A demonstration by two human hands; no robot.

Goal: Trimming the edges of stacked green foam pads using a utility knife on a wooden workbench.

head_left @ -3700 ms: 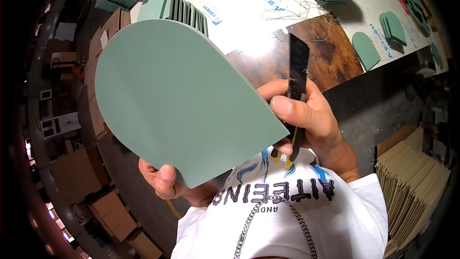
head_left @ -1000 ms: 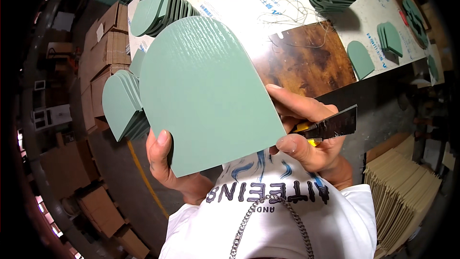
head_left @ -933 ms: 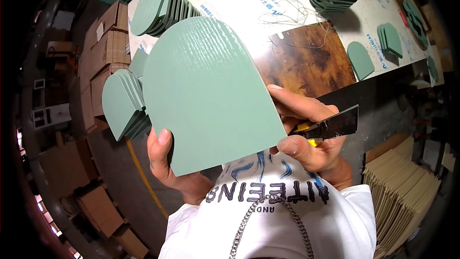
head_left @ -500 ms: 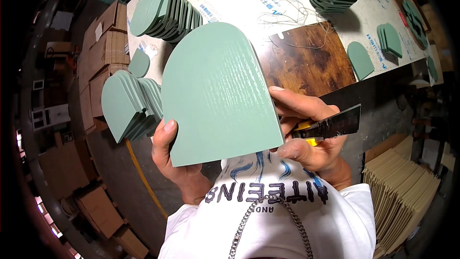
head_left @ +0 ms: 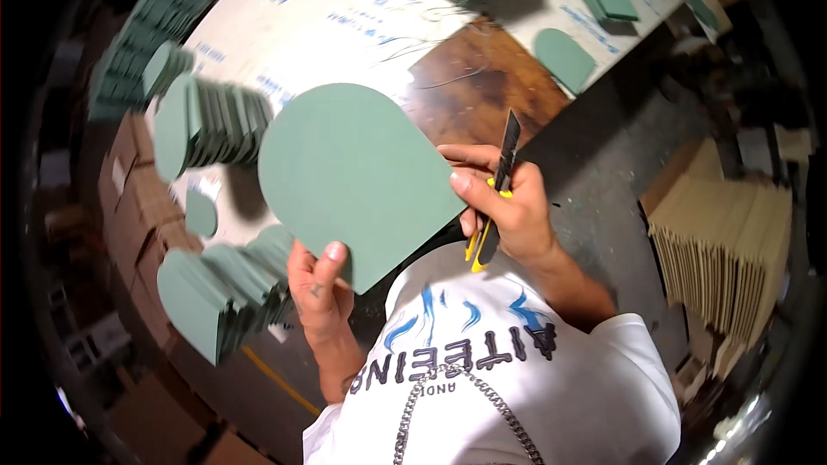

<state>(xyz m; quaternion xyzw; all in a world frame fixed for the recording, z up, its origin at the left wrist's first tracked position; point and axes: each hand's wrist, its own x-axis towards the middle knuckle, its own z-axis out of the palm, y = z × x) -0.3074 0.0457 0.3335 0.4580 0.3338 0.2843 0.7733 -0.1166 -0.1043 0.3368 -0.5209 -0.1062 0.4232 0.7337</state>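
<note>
A flat green panel (head_left: 345, 172) with one rounded end and a straight lower edge is held up tilted before me. My left hand (head_left: 319, 284) grips its lower left edge, thumb on the face. At the right corner, my right hand (head_left: 512, 202) pinches the panel between thumb and fingers. That same hand also holds a yellow-and-black utility knife (head_left: 495, 207), its dark blade pointing up and away from the panel. Beneath the panel, my fingers are partly hidden.
A white-covered table (head_left: 327, 9) bears a brown wood-grain board (head_left: 491, 77), a stack of green panels (head_left: 220, 120) and loose green pieces (head_left: 564, 60). More panels (head_left: 215, 293) stand at the lower left. Stacked cardboard sheets (head_left: 724, 250) stand at right.
The panel has turned and its glossy streaks no longer show. My right thumb now lies on its face, and the knife blade has swung from pointing right to pointing up. The view has shifted.
</note>
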